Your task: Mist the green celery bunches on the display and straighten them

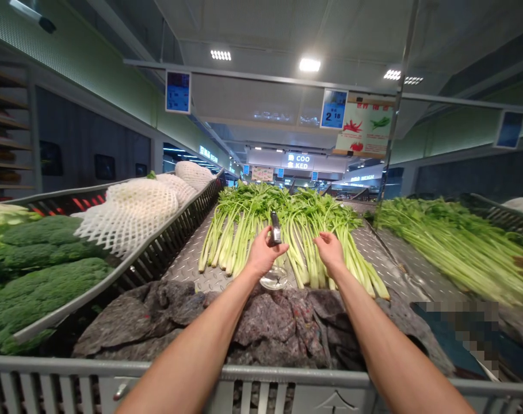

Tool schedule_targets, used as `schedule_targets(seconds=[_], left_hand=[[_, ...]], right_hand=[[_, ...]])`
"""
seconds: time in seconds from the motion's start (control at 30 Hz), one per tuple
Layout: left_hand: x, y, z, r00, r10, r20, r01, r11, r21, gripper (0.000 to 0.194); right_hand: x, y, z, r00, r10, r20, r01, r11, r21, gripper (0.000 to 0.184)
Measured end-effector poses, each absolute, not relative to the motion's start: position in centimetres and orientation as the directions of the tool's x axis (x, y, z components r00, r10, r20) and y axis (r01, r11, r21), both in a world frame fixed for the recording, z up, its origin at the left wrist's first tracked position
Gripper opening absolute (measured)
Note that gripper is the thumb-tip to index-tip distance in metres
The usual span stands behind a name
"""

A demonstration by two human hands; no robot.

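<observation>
My left hand [263, 253] is closed around a small black and silver object [275, 228], held upright between thumb and fingers; its exact kind is unclear. Just below this hand rests a clear round roll [273, 278], which looks like transparent tape. My right hand [330, 252] hovers over the celery stalks, its fingers curled in toward the thumb. Whether anything thin is pinched there cannot be made out. Bunches of celery [306, 253] lie side by side beyond and between both hands, leaves away from me and stalk ends toward me.
Crumpled grey felt cloth [278, 328] lies behind the front crate rail [296, 374]. On the left, a black slatted divider [157, 253] borders broccoli [49, 276] and net-wrapped produce [132, 207]. At right, a mirror panel [442, 276] reflects the celery. Price signs [333, 109] hang overhead.
</observation>
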State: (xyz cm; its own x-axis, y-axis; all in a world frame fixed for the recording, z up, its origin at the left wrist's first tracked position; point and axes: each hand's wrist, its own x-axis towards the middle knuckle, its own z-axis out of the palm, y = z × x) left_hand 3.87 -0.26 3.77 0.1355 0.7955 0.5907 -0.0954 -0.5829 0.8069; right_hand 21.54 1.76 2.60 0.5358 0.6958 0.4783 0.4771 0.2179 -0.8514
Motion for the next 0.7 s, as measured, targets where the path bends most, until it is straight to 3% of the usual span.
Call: schedule_targets(seconds=[0.17,0.3,0.53,0.7], left_hand=[[3.7,-0.1,3.5,0.144,0.746,0.65,0.082,-0.663,0.744,0.039],[3.5,0.6,3.1,0.058,0.692,0.719,0.216,-0.712,0.668,0.041],[3.2,2.1,2.6,-0.073,0.697,0.713,0.058,-0.711,0.701,0.035],[2.9,2.2,2.7,-0.085,0.676,0.732,0.093,-0.726,0.681,0.028]], right_hand=[[21.9,2.2,1.5,0.5,0.724,0.475,0.543,0.166,-0.823,0.042],[21.7,2.1,1.5,0.467,0.739,0.486,0.593,0.147,-0.792,0.041],[19.9,1.8,0.4,0.161,0.87,0.467,0.778,0.179,-0.603,0.015],[18.8,1.4,-0.9,0.097,0.906,0.413,0.905,0.093,-0.416,0.024]])
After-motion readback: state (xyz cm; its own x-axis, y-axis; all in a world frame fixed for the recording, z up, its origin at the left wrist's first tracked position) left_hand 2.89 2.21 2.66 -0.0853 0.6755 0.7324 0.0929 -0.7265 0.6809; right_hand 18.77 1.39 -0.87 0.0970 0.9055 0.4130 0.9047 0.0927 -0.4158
